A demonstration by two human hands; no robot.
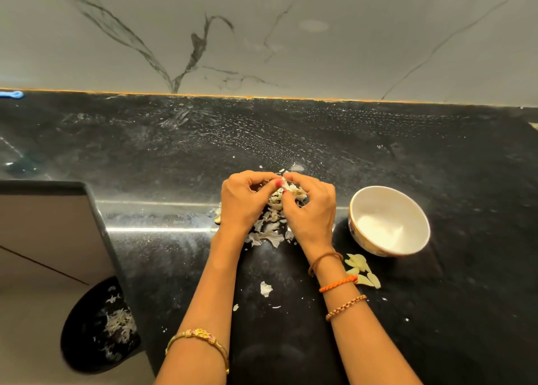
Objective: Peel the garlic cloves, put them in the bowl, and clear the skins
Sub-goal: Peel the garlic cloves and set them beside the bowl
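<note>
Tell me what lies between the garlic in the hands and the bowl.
Nothing visible does. The garlic, held by the left hand and right hand, has only bare countertop between the right hand and the bowl.

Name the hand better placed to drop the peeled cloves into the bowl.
Right. The right hand is next to the bowl, and the peeled cloves lie beside its wrist. The left hand is farther away.

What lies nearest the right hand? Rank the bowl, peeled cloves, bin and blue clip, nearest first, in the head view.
From the right hand:
1. Bowl, just to its right.
2. Peeled cloves, by the right wrist, below the bowl.
3. Bin, low on the left, off the counter.
4. Blue clip, far back left.
</note>
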